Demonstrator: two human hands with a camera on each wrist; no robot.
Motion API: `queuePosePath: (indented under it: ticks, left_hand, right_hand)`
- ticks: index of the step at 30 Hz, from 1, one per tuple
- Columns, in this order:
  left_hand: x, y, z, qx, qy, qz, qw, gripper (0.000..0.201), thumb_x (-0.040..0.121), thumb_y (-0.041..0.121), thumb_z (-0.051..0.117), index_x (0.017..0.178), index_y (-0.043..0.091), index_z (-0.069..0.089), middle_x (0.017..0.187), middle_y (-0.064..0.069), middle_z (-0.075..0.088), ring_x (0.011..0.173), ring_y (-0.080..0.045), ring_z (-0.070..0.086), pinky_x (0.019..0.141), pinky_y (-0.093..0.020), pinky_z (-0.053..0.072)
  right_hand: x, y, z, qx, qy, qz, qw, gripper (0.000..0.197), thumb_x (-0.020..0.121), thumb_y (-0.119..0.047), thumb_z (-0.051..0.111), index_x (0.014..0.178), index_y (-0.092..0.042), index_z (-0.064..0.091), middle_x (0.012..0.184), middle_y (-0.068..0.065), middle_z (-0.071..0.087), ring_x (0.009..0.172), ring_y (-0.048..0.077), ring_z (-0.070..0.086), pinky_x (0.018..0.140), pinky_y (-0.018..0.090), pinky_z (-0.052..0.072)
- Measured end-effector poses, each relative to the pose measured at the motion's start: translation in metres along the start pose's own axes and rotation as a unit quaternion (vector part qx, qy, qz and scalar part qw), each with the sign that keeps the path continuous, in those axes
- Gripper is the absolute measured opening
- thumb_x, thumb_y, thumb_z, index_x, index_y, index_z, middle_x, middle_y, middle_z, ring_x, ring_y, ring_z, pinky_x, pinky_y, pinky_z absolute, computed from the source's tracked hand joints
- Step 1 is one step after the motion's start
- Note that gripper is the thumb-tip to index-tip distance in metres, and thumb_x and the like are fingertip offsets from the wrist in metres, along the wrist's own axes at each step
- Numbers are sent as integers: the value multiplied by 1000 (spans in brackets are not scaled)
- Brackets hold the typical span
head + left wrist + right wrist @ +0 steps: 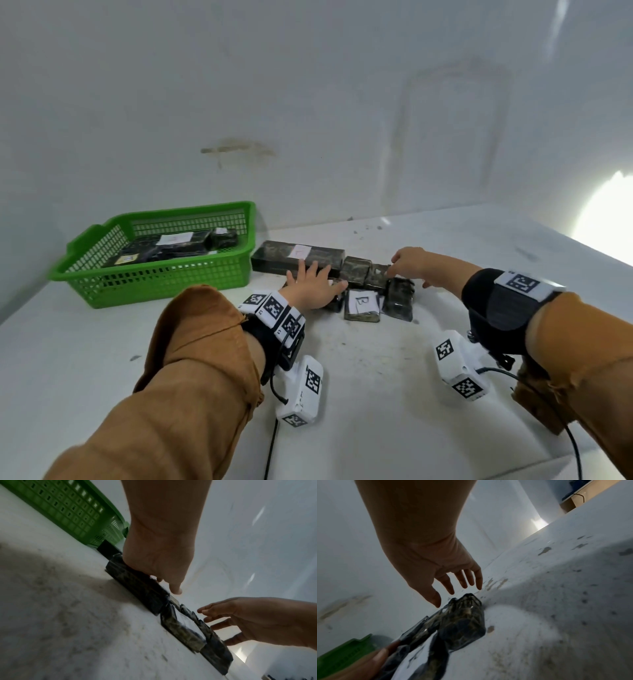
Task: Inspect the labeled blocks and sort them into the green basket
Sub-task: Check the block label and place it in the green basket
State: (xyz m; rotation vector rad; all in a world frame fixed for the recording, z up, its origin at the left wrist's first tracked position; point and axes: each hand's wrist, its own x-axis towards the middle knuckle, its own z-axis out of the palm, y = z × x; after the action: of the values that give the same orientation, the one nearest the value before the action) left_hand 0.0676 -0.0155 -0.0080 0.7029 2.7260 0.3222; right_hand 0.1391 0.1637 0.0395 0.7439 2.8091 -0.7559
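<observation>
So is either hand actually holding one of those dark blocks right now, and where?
Neither grips anything. The left hand lies flat with spread fingers on a dark block. The right hand hovers open above the small blocks.

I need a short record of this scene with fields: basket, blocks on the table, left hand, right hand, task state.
basket: green basket on the table's left, several dark blocks already inside
blocks on table: long block beside the basket, smaller ones to its right, one with a paper label facing up
left hand: left hand lies flat, fingers spread, on the blocks
right hand: right hand open, reaching over the small blocks, holds nothing
task state: partly sorted; blocks remain on the table
</observation>
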Motion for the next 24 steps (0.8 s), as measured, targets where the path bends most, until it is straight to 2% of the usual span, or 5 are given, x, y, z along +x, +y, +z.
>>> queuePosePath:
  ticks: [5,12,18,21,24]
  left_hand:
    - [2,1,-4,56,-40,-10,998,75,93,64,24,151,24,0,159,-6,-12,144,-32,-15,113,-55,-5]
    - [0,3,-4,73,-40,-23,996,74,93,63,24,151,24,-1,159,-6,-12,145,-30,-13,114,-54,-3]
    - [1,4,-4,63,-37,-24,997,75,93,63,25,151,25,-1,159,-6,-12,145,-30,-14,113,-54,-4]
    - [1,4,-4,59,-33,-22,997,74,93,63,26,151,25,1,159,-6,-10,145,-31,-12,113,-55,-3]
    - [2,3,-8,16,-38,-29,999,72,94,61,29,152,25,6,159,-5,-7,145,-30,-11,114,-54,-4]
  right_hand:
    - [9,11,10,47,-31,28,998,53,92,-41,56,130,-6,46,127,9,47,112,30,47,79,38,46]
    - [16,0,26,141,-7,-10,990,43,85,-21,70,63,-15,33,58,2,33,50,15,30,48,26,24]
    - [26,-3,27,178,17,-13,984,48,71,-24,74,71,-23,27,63,2,33,56,19,36,59,34,34]
    - [9,-8,21,174,62,-37,982,57,80,-27,67,126,-9,38,84,5,51,94,29,54,96,51,40]
    - [-4,-15,10,210,80,-77,971,46,86,-13,63,127,1,47,112,19,60,93,26,55,88,41,47]
